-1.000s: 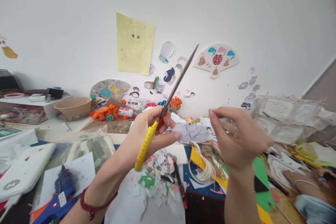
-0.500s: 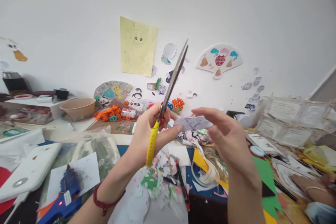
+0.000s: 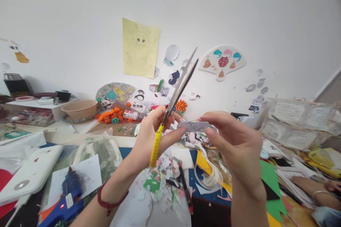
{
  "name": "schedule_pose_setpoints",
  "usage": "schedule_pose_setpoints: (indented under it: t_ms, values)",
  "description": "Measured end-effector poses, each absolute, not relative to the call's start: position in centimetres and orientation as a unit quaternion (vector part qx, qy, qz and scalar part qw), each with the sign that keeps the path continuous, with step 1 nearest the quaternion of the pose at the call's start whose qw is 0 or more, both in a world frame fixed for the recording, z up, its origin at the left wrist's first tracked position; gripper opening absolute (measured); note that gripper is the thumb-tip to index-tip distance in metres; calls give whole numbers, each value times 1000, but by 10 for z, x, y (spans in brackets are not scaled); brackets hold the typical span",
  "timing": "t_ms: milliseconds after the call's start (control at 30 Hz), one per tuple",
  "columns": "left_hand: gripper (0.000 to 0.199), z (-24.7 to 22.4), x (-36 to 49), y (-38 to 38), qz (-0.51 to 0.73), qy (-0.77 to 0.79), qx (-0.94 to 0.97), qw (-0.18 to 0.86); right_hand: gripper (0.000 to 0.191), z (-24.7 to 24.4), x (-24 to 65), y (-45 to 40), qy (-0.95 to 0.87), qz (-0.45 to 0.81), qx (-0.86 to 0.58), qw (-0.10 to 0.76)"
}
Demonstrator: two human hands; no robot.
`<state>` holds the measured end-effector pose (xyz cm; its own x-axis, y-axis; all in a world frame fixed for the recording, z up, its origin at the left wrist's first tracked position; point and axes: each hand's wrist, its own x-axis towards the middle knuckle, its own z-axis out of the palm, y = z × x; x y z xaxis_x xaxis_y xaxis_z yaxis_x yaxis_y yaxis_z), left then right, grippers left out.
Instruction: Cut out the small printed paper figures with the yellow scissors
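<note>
The right hand (image 3: 237, 140) has brought its thumb in against the right end of the small grey-white paper piece (image 3: 195, 126) since half a second ago, and on my feed the blades of the scissors (image 3: 171, 108) now stand further apart. I read both hands as full: the left carries the scissors while its thumb (image 3: 179, 133) and fingers pinch the paper's left end; the right pinches the other end. The paper hangs in the air between them, over the middle of the worktop (image 3: 192, 177), beyond the scraps (image 3: 153, 184) heaped towards its near edge.

To handle it well, I'd want light, even tension so the thin sheet doesn't crease, and the blades tipped well away from the right fingertips; a loose scissors grip looks the likeliest slip to me.

Of the writing, I can make out a red 囍 on the fan (image 3: 222, 62) on the wall and what looks like 开水 on the bottle (image 3: 137, 107) by the far edge. Print on the yellow scissors handle and the glue gun's sticker (image 3: 69, 200) is too small for me to read.
</note>
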<state>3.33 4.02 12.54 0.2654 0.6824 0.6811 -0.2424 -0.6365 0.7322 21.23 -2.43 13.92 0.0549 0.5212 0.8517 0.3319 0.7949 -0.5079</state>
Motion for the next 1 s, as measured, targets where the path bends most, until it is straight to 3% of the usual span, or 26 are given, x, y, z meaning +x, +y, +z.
schedule_pose_setpoints:
  t_ms: [200, 500, 767, 1000]
  values:
    - [28, 127, 33, 41, 581, 172, 698, 381, 16, 139, 213, -23, -679, 78, -338, 647]
    - [32, 131, 32, 40, 564, 245, 737, 278, 17, 140, 212, -20, -668, 51, -303, 677]
    - [31, 130, 32, 44, 555, 181, 701, 410, 4, 139, 229, -19, -661, 82, -421, 616]
    - [31, 131, 31, 41, 544, 215, 667, 462, 5, 141, 226, -22, -675, 131, -451, 570]
